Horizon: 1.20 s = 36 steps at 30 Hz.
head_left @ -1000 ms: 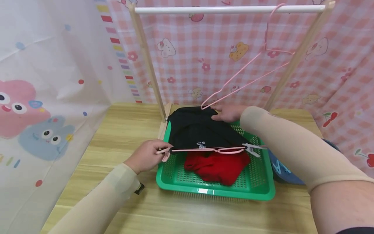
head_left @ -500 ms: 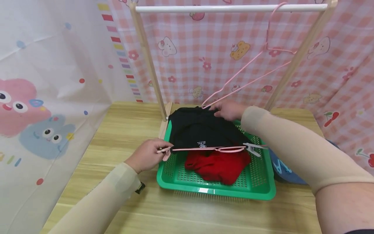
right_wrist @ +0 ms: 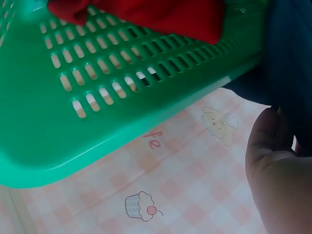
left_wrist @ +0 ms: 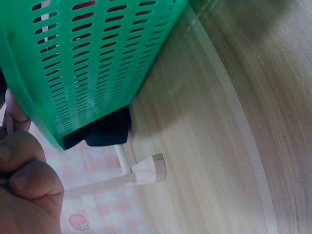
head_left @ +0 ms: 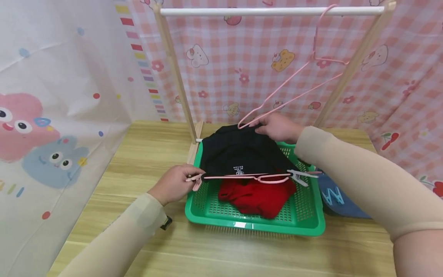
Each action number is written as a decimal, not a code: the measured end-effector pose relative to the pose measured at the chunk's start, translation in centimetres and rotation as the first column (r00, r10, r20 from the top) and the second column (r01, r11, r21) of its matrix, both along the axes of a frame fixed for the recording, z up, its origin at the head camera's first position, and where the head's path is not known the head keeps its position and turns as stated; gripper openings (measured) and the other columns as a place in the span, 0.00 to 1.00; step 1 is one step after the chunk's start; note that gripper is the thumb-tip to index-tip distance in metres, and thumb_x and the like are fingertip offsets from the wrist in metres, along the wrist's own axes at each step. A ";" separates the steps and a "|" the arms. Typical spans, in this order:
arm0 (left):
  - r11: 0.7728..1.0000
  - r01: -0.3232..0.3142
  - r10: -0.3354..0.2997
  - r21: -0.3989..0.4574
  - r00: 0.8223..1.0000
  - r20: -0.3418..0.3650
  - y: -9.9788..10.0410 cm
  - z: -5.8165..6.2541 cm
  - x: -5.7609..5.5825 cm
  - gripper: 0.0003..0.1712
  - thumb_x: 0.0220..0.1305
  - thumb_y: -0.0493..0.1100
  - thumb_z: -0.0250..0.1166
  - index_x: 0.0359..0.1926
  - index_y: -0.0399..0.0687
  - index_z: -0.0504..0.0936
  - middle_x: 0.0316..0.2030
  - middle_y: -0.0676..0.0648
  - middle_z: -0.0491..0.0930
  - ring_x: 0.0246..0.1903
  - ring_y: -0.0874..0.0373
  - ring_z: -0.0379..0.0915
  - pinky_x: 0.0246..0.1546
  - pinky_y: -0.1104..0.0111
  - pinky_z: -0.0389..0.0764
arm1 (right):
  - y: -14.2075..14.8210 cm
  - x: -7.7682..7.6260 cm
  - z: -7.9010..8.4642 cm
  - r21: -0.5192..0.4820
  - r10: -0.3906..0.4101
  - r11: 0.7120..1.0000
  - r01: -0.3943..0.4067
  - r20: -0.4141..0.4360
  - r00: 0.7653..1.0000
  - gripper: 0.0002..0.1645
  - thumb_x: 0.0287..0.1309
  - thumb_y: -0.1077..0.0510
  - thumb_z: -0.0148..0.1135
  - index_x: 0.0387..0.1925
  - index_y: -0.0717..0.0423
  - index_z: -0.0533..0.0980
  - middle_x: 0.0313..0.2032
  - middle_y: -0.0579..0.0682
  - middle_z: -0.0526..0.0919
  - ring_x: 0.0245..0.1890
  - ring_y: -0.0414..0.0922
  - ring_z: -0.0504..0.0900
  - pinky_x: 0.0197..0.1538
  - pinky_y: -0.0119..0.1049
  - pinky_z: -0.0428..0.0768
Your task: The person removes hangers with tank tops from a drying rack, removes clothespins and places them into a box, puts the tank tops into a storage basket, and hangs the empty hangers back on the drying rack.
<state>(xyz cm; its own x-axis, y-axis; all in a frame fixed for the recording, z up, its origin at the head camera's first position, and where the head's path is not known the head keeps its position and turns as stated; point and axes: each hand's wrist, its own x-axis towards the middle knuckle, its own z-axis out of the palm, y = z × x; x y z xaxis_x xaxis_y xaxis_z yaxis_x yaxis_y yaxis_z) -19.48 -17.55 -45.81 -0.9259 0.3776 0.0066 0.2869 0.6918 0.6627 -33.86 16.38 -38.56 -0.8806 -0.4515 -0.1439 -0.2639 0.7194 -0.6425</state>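
Note:
A black garment [head_left: 238,150] with a small white print near its near edge lies over the back of a green basket [head_left: 256,229]. Along that near edge runs a pink hanger [head_left: 228,177], with a pink clothespin [head_left: 196,182] at its left end and a grey clothespin [head_left: 299,177] at its right. My left hand [head_left: 175,184] pinches the pink clothespin at the hanger's end; its fingers are curled in the left wrist view. My right hand [head_left: 279,127] pinches the garment's far edge, as the right wrist view shows too. Red cloth [head_left: 257,198] lies inside the basket.
Behind the basket stands a wooden rack with a white rail [head_left: 270,11], and a second pink hanger [head_left: 290,79] hangs from it, its lower corner over the garment. A blue container [head_left: 346,198] with light-blue clothespins [head_left: 333,196] sits right of the basket on the wooden table [head_left: 117,184].
My right hand has shifted slightly right and up with the garment's far edge, and that edge is drawn a little higher. My left hand has stayed in place.

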 end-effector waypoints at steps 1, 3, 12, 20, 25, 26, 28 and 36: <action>1.000 -0.002 0.002 -0.002 1.000 0.000 0.0 0.0 0.0 0.14 0.72 0.38 0.61 0.50 0.51 0.91 0.39 0.55 0.87 0.39 0.59 0.79 0.49 0.60 0.80 | 0.1 0.2 0.1 -0.015 -0.001 1.000 0.001 0.006 1.000 0.17 0.73 0.63 0.60 0.59 0.57 0.83 0.57 0.57 0.86 0.48 0.51 0.78 0.54 0.44 0.76; 1.000 -0.005 0.005 -0.010 1.000 -0.001 0.1 0.0 0.0 0.14 0.72 0.38 0.61 0.51 0.51 0.90 0.40 0.55 0.87 0.39 0.59 0.79 0.50 0.59 0.81 | 0.3 0.6 0.4 -0.055 -0.009 0.998 0.010 0.028 1.000 0.17 0.73 0.64 0.59 0.59 0.59 0.83 0.59 0.59 0.84 0.56 0.54 0.79 0.62 0.49 0.76; 0.999 -0.021 0.021 -0.036 1.000 0.005 0.5 0.1 0.1 0.11 0.76 0.43 0.61 0.49 0.53 0.90 0.40 0.55 0.86 0.42 0.57 0.80 0.52 0.57 0.81 | 1.8 2.9 1.7 -0.136 0.040 0.990 -0.026 0.103 0.994 0.15 0.72 0.66 0.57 0.55 0.61 0.81 0.59 0.59 0.82 0.61 0.55 0.77 0.66 0.54 0.74; 0.998 -0.035 0.036 -0.055 0.999 0.020 0.6 0.3 0.2 0.13 0.75 0.42 0.61 0.51 0.53 0.90 0.44 0.53 0.86 0.43 0.55 0.79 0.53 0.55 0.81 | 3.2 4.4 1.9 -0.121 0.168 0.982 -0.148 0.180 0.969 0.14 0.71 0.63 0.58 0.53 0.60 0.82 0.60 0.58 0.81 0.62 0.55 0.77 0.69 0.58 0.71; 0.997 -0.034 0.035 -0.066 0.999 0.012 0.6 0.2 0.1 0.14 0.74 0.42 0.61 0.52 0.53 0.90 0.46 0.52 0.87 0.43 0.55 0.79 0.51 0.57 0.80 | 3.4 5.0 1.3 -0.122 0.229 0.971 -0.205 0.236 0.944 0.13 0.68 0.65 0.57 0.51 0.60 0.82 0.58 0.58 0.82 0.62 0.55 0.77 0.74 0.63 0.62; 0.997 -0.034 0.035 -0.067 0.999 0.011 0.6 0.2 0.1 0.14 0.74 0.42 0.61 0.52 0.53 0.90 0.46 0.51 0.87 0.43 0.54 0.79 0.51 0.57 0.80 | 3.4 5.1 1.1 -0.121 0.239 0.969 -0.215 0.247 0.939 0.13 0.68 0.65 0.57 0.51 0.61 0.82 0.58 0.58 0.83 0.62 0.55 0.77 0.74 0.62 0.63; 0.997 -0.034 0.035 -0.071 0.999 0.011 0.6 0.2 0.1 0.14 0.74 0.42 0.61 0.52 0.54 0.90 0.47 0.51 0.87 0.43 0.54 0.79 0.52 0.56 0.80 | 3.5 5.2 0.8 -0.108 0.257 0.966 -0.237 0.262 0.930 0.14 0.68 0.65 0.57 0.51 0.60 0.83 0.58 0.58 0.83 0.62 0.54 0.77 0.73 0.59 0.68; 0.997 -0.030 0.031 -0.071 0.999 0.012 0.6 0.2 0.0 0.13 0.74 0.43 0.61 0.51 0.55 0.91 0.46 0.52 0.87 0.43 0.55 0.79 0.53 0.55 0.80 | 3.7 5.3 0.7 0.058 0.346 0.921 -0.385 0.331 0.878 0.20 0.76 0.49 0.56 0.62 0.50 0.82 0.64 0.53 0.81 0.68 0.53 0.75 0.72 0.57 0.72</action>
<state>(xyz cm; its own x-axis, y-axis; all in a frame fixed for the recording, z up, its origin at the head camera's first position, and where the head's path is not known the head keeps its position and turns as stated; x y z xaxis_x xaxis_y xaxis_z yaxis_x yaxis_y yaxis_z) -19.48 -16.92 -45.61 -0.9370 0.3479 -0.0318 0.2559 0.7456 0.6153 -28.53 20.08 -37.88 -0.5583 -0.6952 -0.4528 -0.3258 0.6856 -0.6510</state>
